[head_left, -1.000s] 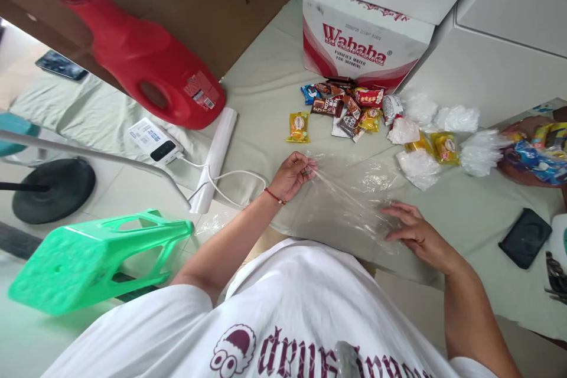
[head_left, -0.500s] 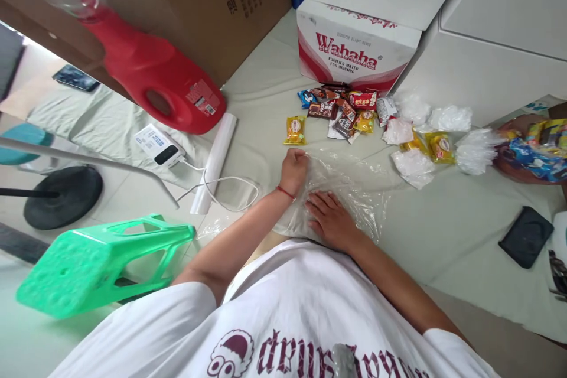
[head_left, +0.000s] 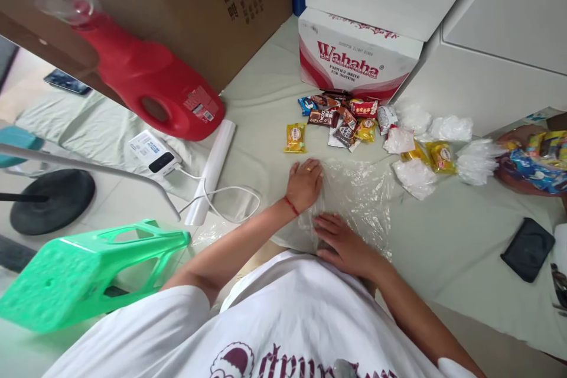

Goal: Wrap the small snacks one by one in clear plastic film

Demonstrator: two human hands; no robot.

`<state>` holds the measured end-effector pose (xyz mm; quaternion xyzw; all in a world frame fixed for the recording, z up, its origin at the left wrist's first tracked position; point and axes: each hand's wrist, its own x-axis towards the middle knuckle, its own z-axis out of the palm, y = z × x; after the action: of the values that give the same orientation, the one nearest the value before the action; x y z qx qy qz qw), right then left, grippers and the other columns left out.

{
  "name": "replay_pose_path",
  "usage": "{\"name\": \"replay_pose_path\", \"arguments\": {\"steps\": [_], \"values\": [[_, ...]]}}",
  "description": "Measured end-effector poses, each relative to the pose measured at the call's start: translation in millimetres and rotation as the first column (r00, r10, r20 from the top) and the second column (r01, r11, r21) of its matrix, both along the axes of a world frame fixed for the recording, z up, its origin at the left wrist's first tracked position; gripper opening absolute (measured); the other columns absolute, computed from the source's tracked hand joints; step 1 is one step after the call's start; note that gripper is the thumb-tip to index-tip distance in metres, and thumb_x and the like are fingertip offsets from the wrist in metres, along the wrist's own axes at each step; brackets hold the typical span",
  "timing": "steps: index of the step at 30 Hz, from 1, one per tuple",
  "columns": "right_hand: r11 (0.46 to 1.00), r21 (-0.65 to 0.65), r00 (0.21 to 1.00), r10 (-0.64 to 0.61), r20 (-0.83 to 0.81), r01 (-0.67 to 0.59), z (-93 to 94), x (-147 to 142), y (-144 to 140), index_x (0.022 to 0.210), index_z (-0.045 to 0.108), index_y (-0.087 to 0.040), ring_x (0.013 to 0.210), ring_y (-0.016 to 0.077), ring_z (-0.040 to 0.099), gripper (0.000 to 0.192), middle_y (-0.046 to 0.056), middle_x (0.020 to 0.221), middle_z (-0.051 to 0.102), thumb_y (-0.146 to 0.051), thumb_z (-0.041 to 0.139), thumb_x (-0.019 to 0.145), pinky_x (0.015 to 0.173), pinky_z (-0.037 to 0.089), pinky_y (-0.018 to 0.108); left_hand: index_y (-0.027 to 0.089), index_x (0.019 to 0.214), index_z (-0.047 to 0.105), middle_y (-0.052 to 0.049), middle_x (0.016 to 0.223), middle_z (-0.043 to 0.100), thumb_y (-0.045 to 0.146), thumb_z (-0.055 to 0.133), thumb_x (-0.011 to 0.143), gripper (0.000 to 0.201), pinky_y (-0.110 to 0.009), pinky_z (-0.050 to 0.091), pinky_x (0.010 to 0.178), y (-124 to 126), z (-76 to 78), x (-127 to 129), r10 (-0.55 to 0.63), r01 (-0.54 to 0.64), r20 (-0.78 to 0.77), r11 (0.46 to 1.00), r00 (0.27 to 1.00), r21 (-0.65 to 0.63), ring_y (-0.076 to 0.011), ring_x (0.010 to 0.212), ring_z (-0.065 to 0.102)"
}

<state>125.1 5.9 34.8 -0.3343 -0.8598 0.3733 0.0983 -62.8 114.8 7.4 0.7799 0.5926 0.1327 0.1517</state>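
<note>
A clear plastic bag (head_left: 358, 201) is spread flat on the pale cloth, wrinkled and see-through. My left hand (head_left: 305, 184), with a red cord at its wrist and a ring on one finger, rests palm down at the bag's left side, its fingers bent a little toward the right. Lower down, my right hand (head_left: 343, 242) lies flat on the bag with its fingers stretched out to the left. Just beyond my left hand is a yellow snack packet (head_left: 295, 138). A heap of small wrapped snacks (head_left: 343, 118) lies farther back.
Crumpled clear bags (head_left: 415, 177) and a yellow packet (head_left: 440, 157) are on the right, near a bowl of snacks (head_left: 509, 174). A Wahaha carton (head_left: 354, 62) stands behind. To the left are a red jug (head_left: 155, 80), a white roll (head_left: 211, 174), a cabled power bank (head_left: 155, 153) and a green stool (head_left: 84, 271).
My left hand has gone from a closed fist to resting palm down, slightly right of before. The bag is spread flatter and wider. My right hand stays on it, a little lower in view.
</note>
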Motion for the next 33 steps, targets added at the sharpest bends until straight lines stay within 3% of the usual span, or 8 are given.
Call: {"name": "replay_pose_path", "arguments": {"steps": [3, 6, 8, 12, 18, 24, 29, 33], "values": [[0.988, -0.12, 0.988, -0.106, -0.114, 0.092, 29.0, 29.8, 40.5, 0.123, 0.074, -0.025, 0.115, 0.0212, 0.07, 0.03, 0.004, 0.124, 0.075, -0.035, 0.052, 0.105, 0.102, 0.056, 0.037, 0.02, 0.153, 0.049, -0.012, 0.167, 0.039, 0.041, 0.039, 0.105, 0.053, -0.063, 0.015, 0.127, -1.6, -3.8, -16.1, -0.138, 0.139, -0.074, 0.99, 0.988, 0.0, -0.0289, 0.156, 0.035], [0.873, 0.208, 0.896, -0.443, -0.039, 0.441, 40.9, 32.5, 118.2, 0.125, 0.072, -0.021, 0.118, 0.0268, 0.065, 0.031, 0.009, 0.123, 0.073, -0.03, 0.051, 0.103, 0.104, 0.051, 0.043, 0.017, 0.162, 0.035, -0.015, 0.172, 0.025, 0.057, 0.043, 0.102, 0.072, -0.071, 0.005, 0.126, -6.8, -3.5, -21.2, -0.212, 0.212, -0.13, 0.977, 0.968, -0.021, -0.0347, 0.159, 0.025], [0.803, 0.411, 0.858, -0.507, 0.088, 0.432, 35.5, 20.0, 171.3, 0.134, 0.066, -0.016, 0.133, 0.033, 0.052, 0.039, 0.016, 0.135, 0.066, -0.022, 0.057, 0.097, 0.11, 0.045, 0.048, 0.018, 0.164, 0.032, -0.016, 0.172, 0.024, 0.063, 0.043, 0.1, 0.079, -0.074, 0.0, 0.125, -8.7, -3.5, -23.7, -0.238, 0.236, -0.14, 0.971, 0.961, -0.034, -0.0372, 0.159, 0.023], [0.825, 0.471, 0.83, -0.477, 0.288, 0.311, 13.9, 4.1, 234.1, 0.138, 0.062, -0.009, 0.137, 0.0369, 0.044, 0.048, 0.022, 0.141, 0.061, -0.017, 0.065, 0.09, 0.113, 0.037, 0.054, 0.019, 0.165, 0.03, -0.017, 0.172, 0.025, 0.068, 0.043, 0.099, 0.083, -0.076, -0.004, 0.123, -10.7, -5.1, -34.2, -0.277, 0.275, -0.126, 0.961, 0.953, -0.031, -0.0385, 0.158, 0.025], [0.805, 0.36, 0.8, -0.562, 0.21, 0.471, 7.3, 50.1, 249.9, 0.118, 0.075, -0.015, 0.111, 0.0264, 0.062, 0.03, 0.012, 0.117, 0.074, -0.027, 0.063, 0.094, 0.1, 0.046, 0.039, 0.021, 0.165, 0.029, -0.016, 0.172, 0.025, 0.067, 0.043, 0.099, 0.082, -0.072, -0.001, 0.125, -12.0, -8.0, -42.7, -0.3, 0.299, -0.102, 0.954, 0.948, -0.032, -0.0376, 0.158, 0.025], [0.449, 0.448, 0.466, -0.881, 0.079, 0.773, 9.8, 12.2, 250.1, 0.113, 0.072, -0.011, 0.096, 0.0271, 0.061, 0.041, 0.017, 0.104, 0.068, -0.034, 0.039, 0.102, 0.09, 0.047, 0.042, 0.022, 0.164, 0.031, -0.014, 0.172, 0.026, 0.067, 0.039, 0.1, 0.078, -0.069, -0.002, 0.127, -11.9, -8.8, -41.2, -0.295, 0.295, -0.094, 0.956, 0.951, -0.013, -0.0357, 0.159, 0.025], [0.534, 0.498, 0.549, -0.825, 0.132, 0.683, -5.1, -55.1, 237.7, 0.121, 0.066, -0.012, 0.119, 0.0357, 0.052, 0.037, 0.023, 0.133, 0.058, -0.036, 0.053, 0.096, 0.098, 0.046, 0.05, 0.022, 0.163, 0.032, -0.014, 0.171, 0.029, 0.066, 0.037, 0.102, 0.076, -0.069, -0.002, 0.126, -12.6, -8.8, -41.3, -0.284, 0.285, -0.083, 0.958, 0.955, 0.003, -0.0341, 0.159, 0.026], [0.58, 0.483, 0.545, -0.806, 0.229, 0.655, -9.8, -57.7, 232.9, 0.133, 0.058, -0.017, 0.133, 0.0448, 0.041, 0.054, 0.025, 0.157, 0.037, -0.042, 0.068, 0.086, 0.1, 0.044, 0.061, 0.023, 0.162, 0.035, -0.014, 0.171, 0.03, 0.065, 0.038, 0.102, 0.074, -0.07, -0.001, 0.126, -12.8, -8.7, -41.5, -0.286, 0.288, -0.075, 0.958, 0.955, 0.013, -0.0335, 0.159, 0.026]]}}
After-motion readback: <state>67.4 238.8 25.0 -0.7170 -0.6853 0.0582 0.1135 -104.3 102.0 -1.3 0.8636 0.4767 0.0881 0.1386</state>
